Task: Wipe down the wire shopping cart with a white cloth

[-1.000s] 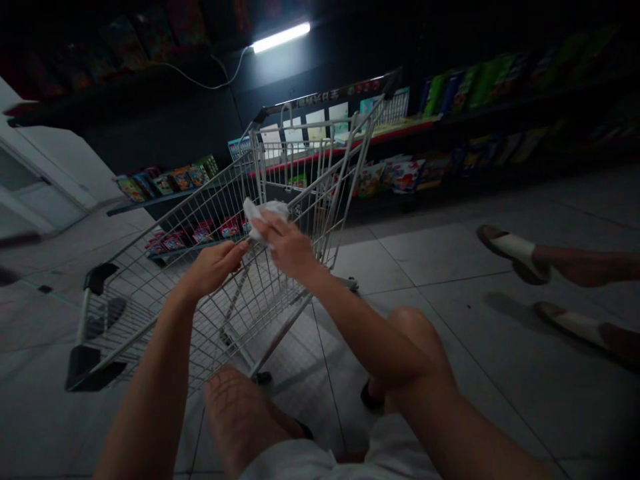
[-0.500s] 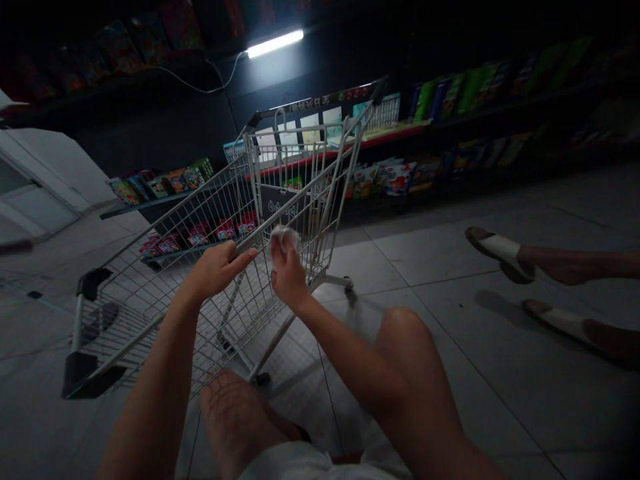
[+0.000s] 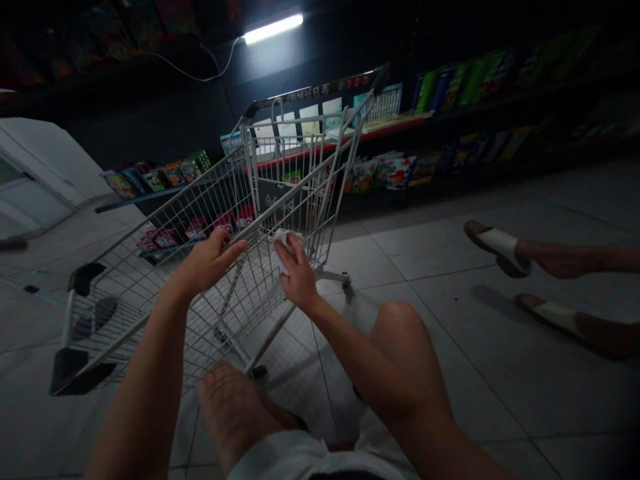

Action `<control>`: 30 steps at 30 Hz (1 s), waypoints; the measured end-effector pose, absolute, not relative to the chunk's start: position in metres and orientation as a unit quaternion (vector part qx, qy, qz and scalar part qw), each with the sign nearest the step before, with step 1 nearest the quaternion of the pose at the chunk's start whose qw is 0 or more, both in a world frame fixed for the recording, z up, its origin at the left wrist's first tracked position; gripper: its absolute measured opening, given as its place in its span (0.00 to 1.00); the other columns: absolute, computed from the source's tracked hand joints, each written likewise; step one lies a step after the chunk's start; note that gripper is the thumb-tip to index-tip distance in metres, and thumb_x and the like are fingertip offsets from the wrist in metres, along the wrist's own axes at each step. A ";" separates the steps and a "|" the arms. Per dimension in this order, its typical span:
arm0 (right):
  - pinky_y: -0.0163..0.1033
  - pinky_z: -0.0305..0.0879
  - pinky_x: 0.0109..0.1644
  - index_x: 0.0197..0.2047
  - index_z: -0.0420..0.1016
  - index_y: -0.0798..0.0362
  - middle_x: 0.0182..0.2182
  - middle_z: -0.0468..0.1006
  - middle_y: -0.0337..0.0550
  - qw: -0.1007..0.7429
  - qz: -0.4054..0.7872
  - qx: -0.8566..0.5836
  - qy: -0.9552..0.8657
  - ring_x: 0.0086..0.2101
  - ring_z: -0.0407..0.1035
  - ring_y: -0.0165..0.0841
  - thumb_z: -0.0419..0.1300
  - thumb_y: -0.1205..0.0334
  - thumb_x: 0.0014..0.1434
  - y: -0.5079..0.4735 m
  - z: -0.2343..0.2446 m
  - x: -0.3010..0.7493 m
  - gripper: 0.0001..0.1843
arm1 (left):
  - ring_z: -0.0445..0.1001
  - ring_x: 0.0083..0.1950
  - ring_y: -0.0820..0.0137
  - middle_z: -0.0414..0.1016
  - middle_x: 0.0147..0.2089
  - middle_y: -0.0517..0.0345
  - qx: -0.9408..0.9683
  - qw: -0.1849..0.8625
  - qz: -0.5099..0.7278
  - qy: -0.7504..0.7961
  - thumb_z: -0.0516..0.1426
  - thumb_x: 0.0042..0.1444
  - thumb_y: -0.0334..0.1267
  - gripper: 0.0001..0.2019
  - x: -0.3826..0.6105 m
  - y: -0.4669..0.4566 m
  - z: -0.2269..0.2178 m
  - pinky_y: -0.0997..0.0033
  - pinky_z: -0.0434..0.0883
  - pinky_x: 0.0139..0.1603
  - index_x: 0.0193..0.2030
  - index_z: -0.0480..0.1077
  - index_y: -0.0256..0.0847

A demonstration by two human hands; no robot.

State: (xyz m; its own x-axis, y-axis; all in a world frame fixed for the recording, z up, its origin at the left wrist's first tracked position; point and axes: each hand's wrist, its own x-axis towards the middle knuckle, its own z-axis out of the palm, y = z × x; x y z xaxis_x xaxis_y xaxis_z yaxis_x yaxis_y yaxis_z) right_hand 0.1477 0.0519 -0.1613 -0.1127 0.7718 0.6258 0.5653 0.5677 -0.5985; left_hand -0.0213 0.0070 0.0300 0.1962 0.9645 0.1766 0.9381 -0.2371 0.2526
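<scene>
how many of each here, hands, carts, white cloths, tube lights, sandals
hands: 2
wire shopping cart: 1
white cloth or tissue: 1
tube light: 1
sandals: 2
total: 7

The silver wire shopping cart (image 3: 295, 183) stands directly under the left hand (image 3: 207, 263) and the right hand (image 3: 297, 273), a crumpled white tissue (image 3: 283, 250) between the right fingers and its rail. Its slanted mesh side blocks any pass downward or forward, while the air above the rail is open. Rightward, pale grey floor tiles (image 3: 425, 250) give wide passage, well apart from another person's white-strapped slipper (image 3: 497, 247). Beyond the cart, a dark shelf of colourful packages (image 3: 385, 173) closes the way.
</scene>
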 end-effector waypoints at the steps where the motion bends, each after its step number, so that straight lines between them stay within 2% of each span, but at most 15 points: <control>1: 0.49 0.57 0.71 0.71 0.55 0.47 0.73 0.46 0.45 0.475 0.115 -0.456 -0.744 0.70 0.48 0.42 0.54 0.76 0.52 0.053 -0.167 0.142 0.44 | 0.72 0.33 0.64 0.73 0.32 0.55 0.769 0.037 0.142 0.622 0.45 0.60 0.63 0.24 -0.017 0.009 0.031 0.65 0.65 0.34 0.39 0.65 0.42; 3: 0.49 0.61 0.69 0.71 0.55 0.47 0.73 0.46 0.46 0.433 0.136 -0.473 -0.755 0.69 0.49 0.44 0.56 0.75 0.51 0.047 -0.195 0.129 0.45 | 0.73 0.37 0.62 0.74 0.35 0.51 0.774 0.011 0.119 0.622 0.46 0.60 0.63 0.25 -0.006 0.015 0.033 0.63 0.66 0.37 0.41 0.66 0.42; 6: 0.47 0.67 0.64 0.65 0.66 0.44 0.70 0.56 0.46 0.376 0.168 -0.501 -0.761 0.66 0.58 0.42 0.55 0.78 0.50 0.021 -0.258 0.116 0.40 | 0.74 0.38 0.60 0.74 0.36 0.49 0.786 0.004 0.101 0.609 0.46 0.60 0.61 0.24 0.010 0.028 0.032 0.61 0.68 0.39 0.39 0.66 0.42; 9: 0.46 0.71 0.62 0.63 0.70 0.45 0.63 0.68 0.44 0.414 0.196 -0.495 -0.738 0.60 0.67 0.40 0.53 0.79 0.46 0.002 -0.301 0.118 0.40 | 0.74 0.36 0.62 0.74 0.34 0.48 0.784 0.081 0.130 0.601 0.43 0.61 0.61 0.25 0.011 0.040 0.030 0.61 0.70 0.38 0.35 0.66 0.41; 12: 0.50 0.65 0.66 0.67 0.63 0.44 0.63 0.66 0.41 0.491 0.185 -0.513 -0.680 0.62 0.63 0.40 0.51 0.76 0.48 0.019 -0.287 0.134 0.42 | 0.75 0.36 0.65 0.76 0.37 0.48 0.766 0.204 0.176 0.583 0.38 0.62 0.63 0.29 0.003 0.046 0.031 0.63 0.73 0.39 0.35 0.67 0.41; 15: 0.53 0.51 0.74 0.71 0.54 0.46 0.70 0.51 0.42 0.532 0.148 -0.522 -0.650 0.70 0.46 0.39 0.50 0.73 0.54 0.070 -0.226 0.158 0.41 | 0.75 0.37 0.65 0.77 0.39 0.46 0.755 0.257 0.190 0.573 0.37 0.61 0.63 0.30 -0.003 0.048 0.033 0.63 0.74 0.41 0.36 0.68 0.41; 17: 0.54 0.50 0.73 0.71 0.52 0.48 0.70 0.50 0.43 0.566 0.097 -0.525 -0.628 0.71 0.44 0.39 0.49 0.73 0.55 0.103 -0.182 0.170 0.41 | 0.76 0.39 0.64 0.77 0.39 0.47 0.754 0.264 0.195 0.569 0.38 0.61 0.63 0.30 -0.002 0.048 0.034 0.63 0.74 0.41 0.36 0.68 0.41; 20: 0.50 0.53 0.73 0.72 0.52 0.52 0.71 0.49 0.47 0.533 0.088 -0.532 -0.652 0.70 0.47 0.40 0.51 0.74 0.53 0.123 -0.153 0.170 0.42 | 0.76 0.39 0.65 0.77 0.38 0.47 0.766 0.238 0.195 0.564 0.39 0.61 0.63 0.29 0.001 0.047 0.034 0.64 0.74 0.41 0.35 0.68 0.41; 22: 0.50 0.53 0.72 0.73 0.50 0.55 0.71 0.47 0.51 0.487 0.104 -0.555 -0.667 0.69 0.47 0.43 0.52 0.74 0.54 0.114 -0.168 0.160 0.43 | 0.75 0.37 0.66 0.77 0.37 0.47 0.776 0.214 0.190 0.562 0.40 0.60 0.63 0.29 0.002 0.046 0.034 0.65 0.73 0.39 0.34 0.68 0.40; 24: 0.51 0.55 0.71 0.73 0.49 0.57 0.71 0.47 0.55 0.438 0.130 -0.582 -0.673 0.69 0.48 0.45 0.53 0.74 0.53 0.094 -0.202 0.148 0.44 | 0.73 0.34 0.67 0.76 0.36 0.48 0.778 0.203 0.191 0.562 0.41 0.60 0.64 0.30 0.003 0.045 0.034 0.66 0.72 0.36 0.35 0.68 0.39; 27: 0.46 0.65 0.65 0.67 0.61 0.61 0.66 0.61 0.59 0.388 0.180 -0.599 -0.677 0.63 0.61 0.42 0.54 0.75 0.49 0.067 -0.253 0.144 0.40 | 0.72 0.32 0.68 0.77 0.36 0.49 0.771 0.202 0.206 0.568 0.42 0.58 0.66 0.31 0.003 0.042 0.034 0.68 0.71 0.33 0.36 0.69 0.38; 29: 0.44 0.67 0.63 0.63 0.68 0.61 0.60 0.69 0.57 0.385 0.195 -0.608 -0.666 0.59 0.66 0.39 0.53 0.76 0.49 0.062 -0.263 0.153 0.36 | 0.72 0.32 0.68 0.77 0.37 0.48 0.766 0.206 0.209 0.571 0.41 0.57 0.68 0.33 0.001 0.042 0.033 0.68 0.70 0.32 0.37 0.70 0.38; 30: 0.44 0.65 0.65 0.63 0.68 0.60 0.59 0.70 0.56 0.400 0.188 -0.612 -0.656 0.60 0.65 0.39 0.52 0.76 0.49 0.065 -0.256 0.160 0.35 | 0.71 0.31 0.68 0.77 0.36 0.49 0.765 0.209 0.208 0.573 0.40 0.57 0.68 0.35 -0.001 0.042 0.032 0.68 0.70 0.31 0.36 0.71 0.38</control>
